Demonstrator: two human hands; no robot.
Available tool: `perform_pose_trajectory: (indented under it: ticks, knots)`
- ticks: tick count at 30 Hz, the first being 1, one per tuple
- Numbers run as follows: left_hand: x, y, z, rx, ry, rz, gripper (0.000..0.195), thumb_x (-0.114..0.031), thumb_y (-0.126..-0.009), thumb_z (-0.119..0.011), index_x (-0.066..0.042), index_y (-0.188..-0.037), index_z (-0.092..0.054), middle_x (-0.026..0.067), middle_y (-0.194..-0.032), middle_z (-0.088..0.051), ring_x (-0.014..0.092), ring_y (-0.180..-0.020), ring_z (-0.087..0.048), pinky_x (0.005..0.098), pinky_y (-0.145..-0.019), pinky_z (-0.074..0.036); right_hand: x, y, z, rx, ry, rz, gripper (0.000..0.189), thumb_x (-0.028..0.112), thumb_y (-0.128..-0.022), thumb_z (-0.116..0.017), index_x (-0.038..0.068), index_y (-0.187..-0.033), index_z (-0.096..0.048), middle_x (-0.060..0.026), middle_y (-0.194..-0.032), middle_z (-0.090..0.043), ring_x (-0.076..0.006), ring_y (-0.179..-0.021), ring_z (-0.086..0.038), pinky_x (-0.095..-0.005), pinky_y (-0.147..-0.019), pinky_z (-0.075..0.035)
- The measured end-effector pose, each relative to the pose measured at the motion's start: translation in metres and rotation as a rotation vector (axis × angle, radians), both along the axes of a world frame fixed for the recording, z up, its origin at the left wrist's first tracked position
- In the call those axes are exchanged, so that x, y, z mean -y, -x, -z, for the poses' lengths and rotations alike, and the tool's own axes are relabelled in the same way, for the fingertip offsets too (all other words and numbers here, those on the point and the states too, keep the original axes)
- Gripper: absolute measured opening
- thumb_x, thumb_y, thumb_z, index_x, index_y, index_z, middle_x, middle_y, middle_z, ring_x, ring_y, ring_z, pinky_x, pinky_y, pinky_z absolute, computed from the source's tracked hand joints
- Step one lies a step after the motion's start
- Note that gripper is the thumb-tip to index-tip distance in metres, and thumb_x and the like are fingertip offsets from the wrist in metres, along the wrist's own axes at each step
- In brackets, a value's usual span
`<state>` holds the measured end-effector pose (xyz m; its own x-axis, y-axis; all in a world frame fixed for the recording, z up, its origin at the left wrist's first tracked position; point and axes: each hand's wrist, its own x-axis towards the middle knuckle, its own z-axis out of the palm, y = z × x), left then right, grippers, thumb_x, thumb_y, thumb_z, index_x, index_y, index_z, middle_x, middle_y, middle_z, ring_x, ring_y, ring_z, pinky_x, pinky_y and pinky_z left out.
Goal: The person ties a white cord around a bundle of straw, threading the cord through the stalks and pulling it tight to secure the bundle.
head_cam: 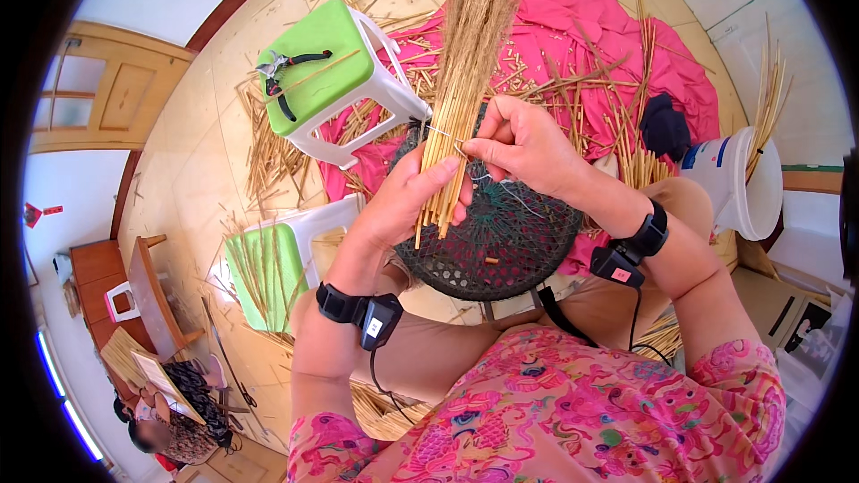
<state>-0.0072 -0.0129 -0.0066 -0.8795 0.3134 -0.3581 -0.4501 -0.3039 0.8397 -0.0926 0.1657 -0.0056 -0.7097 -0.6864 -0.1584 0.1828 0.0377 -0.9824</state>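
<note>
A bundle of dried reed stalks (445, 141) with feathery tops stands nearly upright over a round black mesh-covered seat or basket (510, 241). My left hand (423, 191) is wrapped around its lower part. A pale cord (439, 129) crosses the stalks just above that hand. At the bundle's right side, my right hand (520, 144) pinches the cord between thumb and forefinger, and a loose length hangs below over the mesh. Black-handled pruning shears (285, 67) lie open on a green-topped stool (335, 47) to the upper left.
Cut stalk pieces litter a pink cloth (604, 33) beyond the bundle. Thin stalks lie on a lower green stool (268, 275). A white bucket (731, 181) holding stalks is at the right. Another person (178, 436) sits at the far lower left.
</note>
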Motion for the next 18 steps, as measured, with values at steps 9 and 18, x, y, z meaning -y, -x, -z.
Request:
perform_pose_trajectory:
  ticks: [9,18]
  knots:
    - [-0.009,-0.001,0.008,-0.005,0.028,-0.04,0.038,-0.036,-0.092,-0.054,-0.003,-0.109,-0.047,0.0061,-0.078,-0.058,0.012,-0.06,-0.06,0.0222,-0.05,-0.049,0.0,0.001,0.003,0.085,-0.064,-0.001,0.015,0.012,-0.09,-0.06,0.003,-0.083,-0.05,-0.0002,-0.058,-0.055,-0.0058,-0.048,-0.051,-0.0201,-0.042,-0.038]
    - [-0.016,0.011,0.008,-0.005,0.248,-0.191,0.031,-0.025,-0.092,-0.055,-0.002,-0.109,-0.044,0.0073,-0.078,-0.058,0.013,-0.061,-0.06,0.0256,-0.053,-0.051,0.009,0.028,-0.001,-1.366,-0.264,0.246,0.02,0.019,-0.075,-0.068,0.007,-0.084,-0.056,-0.0069,-0.081,-0.057,-0.0264,-0.081,-0.057,-0.0392,-0.071,-0.045]
